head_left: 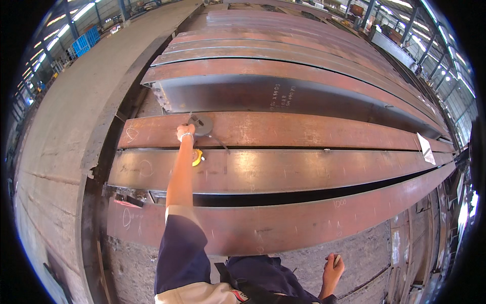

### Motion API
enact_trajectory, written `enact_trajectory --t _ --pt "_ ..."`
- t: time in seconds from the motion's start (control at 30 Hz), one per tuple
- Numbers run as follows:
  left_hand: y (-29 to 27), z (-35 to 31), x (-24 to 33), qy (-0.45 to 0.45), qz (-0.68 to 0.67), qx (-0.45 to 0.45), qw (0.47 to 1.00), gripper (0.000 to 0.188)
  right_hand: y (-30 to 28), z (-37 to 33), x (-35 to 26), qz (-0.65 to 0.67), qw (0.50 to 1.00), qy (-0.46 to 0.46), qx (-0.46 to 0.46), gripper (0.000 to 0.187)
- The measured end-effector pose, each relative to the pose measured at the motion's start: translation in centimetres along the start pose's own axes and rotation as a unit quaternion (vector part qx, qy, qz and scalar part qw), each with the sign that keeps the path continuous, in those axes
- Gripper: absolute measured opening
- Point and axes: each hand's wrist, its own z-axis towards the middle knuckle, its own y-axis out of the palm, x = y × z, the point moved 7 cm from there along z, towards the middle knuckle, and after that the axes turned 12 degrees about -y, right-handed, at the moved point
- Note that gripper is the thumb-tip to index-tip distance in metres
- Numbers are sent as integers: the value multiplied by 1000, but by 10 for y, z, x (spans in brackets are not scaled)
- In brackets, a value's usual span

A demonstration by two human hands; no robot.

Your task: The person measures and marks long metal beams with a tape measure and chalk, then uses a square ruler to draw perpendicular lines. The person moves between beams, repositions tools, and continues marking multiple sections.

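Note:
My left arm reaches out over the steel beams. The fingers of my left hand point(185, 131) are closed at the edge of a round grey reel point(202, 125), which lies over a rust-brown steel beam point(273, 129). From the reel a thin dark strip slants toward the closer beam. Just right of my forearm, a yellow tape measure point(196, 158) rests on the nearer grey-brown beam point(283, 167), partly hidden by the arm. Low on the right, my right hand point(332, 271) is closed around a short pale stick of chalk point(336, 260), beside my body.
The closest beam point(304, 221) bears chalk marks; a dark gap parts it from its neighbour. A red-and-black tool point(128, 201) lies at its left end. White paper point(426, 148) lies far right. A taller beam point(223, 93) stands beyond. A dark steel rail point(93, 187) runs along the left.

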Motion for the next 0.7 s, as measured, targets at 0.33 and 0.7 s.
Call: enact_trajectory --t 0.33,0.7 --pt "-53 -155 -14 139 434 -87 886 104 12 3 -11 -27 1000 -7 -1 29" --pt "-24 -163 69 235 229 14 944 76 15 6 -17 -27 1000 -10 -5 28"
